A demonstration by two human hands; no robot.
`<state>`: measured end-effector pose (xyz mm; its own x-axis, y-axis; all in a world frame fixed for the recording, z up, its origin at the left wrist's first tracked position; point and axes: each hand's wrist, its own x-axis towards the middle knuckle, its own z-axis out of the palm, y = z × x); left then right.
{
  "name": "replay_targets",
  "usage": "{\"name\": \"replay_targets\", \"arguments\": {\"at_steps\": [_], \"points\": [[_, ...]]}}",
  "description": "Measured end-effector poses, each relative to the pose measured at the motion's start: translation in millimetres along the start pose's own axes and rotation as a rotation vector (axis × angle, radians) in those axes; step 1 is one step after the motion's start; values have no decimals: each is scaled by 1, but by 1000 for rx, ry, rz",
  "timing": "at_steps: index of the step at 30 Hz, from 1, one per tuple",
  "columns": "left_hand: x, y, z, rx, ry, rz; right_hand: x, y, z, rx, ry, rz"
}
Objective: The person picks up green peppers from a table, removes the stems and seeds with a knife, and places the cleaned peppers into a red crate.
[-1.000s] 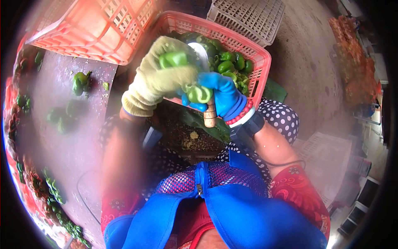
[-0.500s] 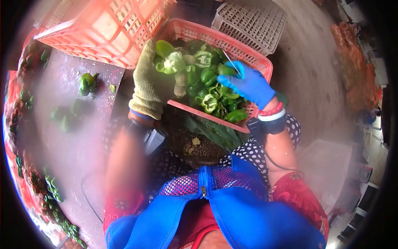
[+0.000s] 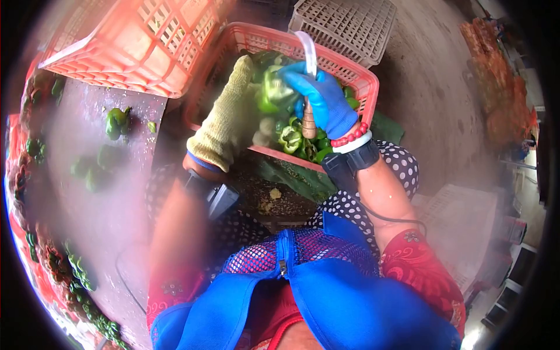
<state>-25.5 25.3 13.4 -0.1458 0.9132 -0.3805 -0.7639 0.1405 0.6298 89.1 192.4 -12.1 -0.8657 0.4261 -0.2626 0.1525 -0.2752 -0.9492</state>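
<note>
My left hand (image 3: pixel 224 114), in a cream knitted glove, holds a cut green pepper (image 3: pixel 273 93) over the pink basket (image 3: pixel 364 99); its inner fingers are partly hidden and blurred. My right hand (image 3: pixel 328 102), in a blue glove, grips a small knife (image 3: pixel 308 121) by its wooden handle. The curved blade points up and away, close to the pepper. Below both hands, more green peppers (image 3: pixel 290 139), some cut open, fill the basket.
An orange-pink crate (image 3: pixel 131 49) leans at the upper left, with a grey crate (image 3: pixel 347 26) behind the basket. On the left surface (image 3: pixel 140 181) lie a green pepper (image 3: pixel 116 122) and small scraps. Several vegetables line the far left edge.
My left hand has moved right with the pepper. My right hand has moved left and up out of the pile, and the knife handle now shows. The basket has shifted slightly left.
</note>
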Motion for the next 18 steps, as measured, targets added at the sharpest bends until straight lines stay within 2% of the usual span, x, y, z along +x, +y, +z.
{"name": "replay_targets", "arguments": {"at_steps": [3, 4, 5, 7, 10, 11, 13, 14, 17, 18], "points": [[1, -3, 13, 568, 439, 165, -3, 14, 4, 4, 222, -3], [2, -5, 20, 665, 509, 129, -2, 19, 8, -16, 238, -59], [8, -8, 17, 810, 521, 242, -2, 20, 12, -106, 246, -135], [5, -11, 14, 1033, 588, 245, -5, 20, 18, -163, 222, -222], [-4, -2, 10, 526, 397, 220, -12, 17, 21, -41, 84, -245], [-2, -3, 5, 545, 395, 246, -14, 17, 21, 1, 29, -251], [8, -15, -12, 584, 389, 294, -15, 26, 28, -195, 3, -362], [13, -17, -9, 656, 375, 427, -20, 26, 30, -111, -3, -278], [1, -3, -6, 707, 360, 129, -27, 14, 29, -100, -81, -209], [2, -4, -7, 674, 334, 139, -29, 10, 27, -137, -113, -219]]}}
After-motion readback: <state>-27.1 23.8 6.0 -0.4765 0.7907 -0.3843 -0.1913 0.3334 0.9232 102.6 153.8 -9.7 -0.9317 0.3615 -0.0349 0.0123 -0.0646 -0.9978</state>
